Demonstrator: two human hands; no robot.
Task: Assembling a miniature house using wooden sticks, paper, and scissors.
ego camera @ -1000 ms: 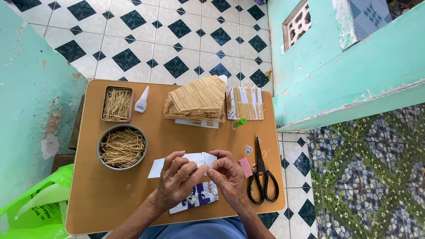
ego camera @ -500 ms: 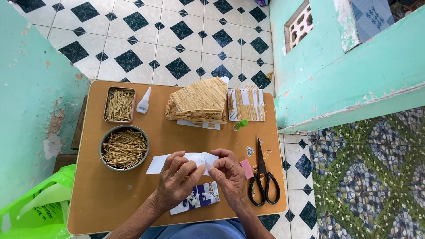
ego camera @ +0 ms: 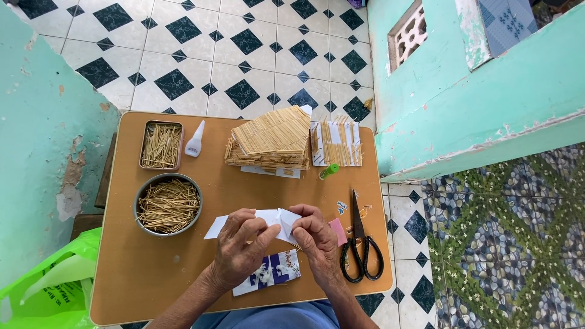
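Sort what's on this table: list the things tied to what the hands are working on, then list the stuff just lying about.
In use:
left hand
right hand
white paper strip, held by both hands

Lying about:
round bowl of sticks
tin of sticks
glue bottle
stacked stick mats
scissors
green cap
printed card, under the hands

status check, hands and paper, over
Left hand and right hand both pinching white paper. Scissors just beside right hand. Stick bowl beside left.
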